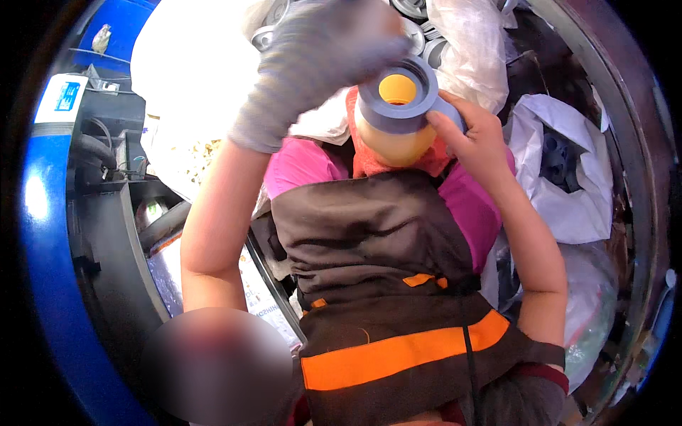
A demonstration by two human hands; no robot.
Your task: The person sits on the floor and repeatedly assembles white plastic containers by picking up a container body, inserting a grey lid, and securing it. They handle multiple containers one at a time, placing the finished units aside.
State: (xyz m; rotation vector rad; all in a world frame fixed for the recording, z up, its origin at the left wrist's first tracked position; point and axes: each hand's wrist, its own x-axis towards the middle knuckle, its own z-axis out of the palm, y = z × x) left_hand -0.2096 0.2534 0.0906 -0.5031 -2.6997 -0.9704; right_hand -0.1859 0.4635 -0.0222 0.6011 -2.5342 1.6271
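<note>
My right hand (477, 142) is bare and closed on the side of a round plastic container (393, 140), with the thumb near its rim. The container has a cream-yellow body, a thick blue-grey collar and a yellow inside showing through the round opening. It stands over a red-orange cloth (362, 157) between my knees. My left hand (320, 60), in a grey knitted glove, is raised just above and left of the collar. Motion smears its fingers, so I cannot tell whether they hold anything.
Grey round plastic parts (435, 51) lie beyond my hands, beside a translucent bag (472, 64). At right, an open white sack (561, 213) holds dark grey parts. A large white sack (192, 92) with small pale pieces stands at left, next to blue-and-black equipment (46, 213).
</note>
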